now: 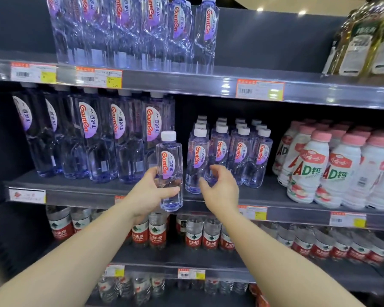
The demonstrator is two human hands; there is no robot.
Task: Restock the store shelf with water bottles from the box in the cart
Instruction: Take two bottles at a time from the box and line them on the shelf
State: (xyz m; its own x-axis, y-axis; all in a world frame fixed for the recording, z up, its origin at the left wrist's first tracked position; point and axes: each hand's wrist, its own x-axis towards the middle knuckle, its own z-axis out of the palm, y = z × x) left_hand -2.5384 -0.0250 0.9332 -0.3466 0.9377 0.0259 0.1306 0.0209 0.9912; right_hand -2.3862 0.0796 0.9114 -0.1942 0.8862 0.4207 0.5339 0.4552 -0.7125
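Note:
My left hand (150,192) grips a small clear water bottle (170,165) with a white cap and a purple Ganten label, held upright in front of the middle shelf (80,193). To its right on that shelf stands a group of several matching small bottles (237,151). My right hand (220,187) is open, fingers curled apart, right in front of the front-left bottles of that group; whether it touches them I cannot tell. A gap on the shelf lies between the held bottle and the tall bottles. The box and cart are out of view.
Tall Ganten bottles (91,134) fill the middle shelf's left and the top shelf (142,29). White AD drink bottles (333,169) stand at right. Red-labelled water bottles (195,235) line the lower shelf. Oil bottles (368,41) sit top right. Price tags (259,89) line shelf edges.

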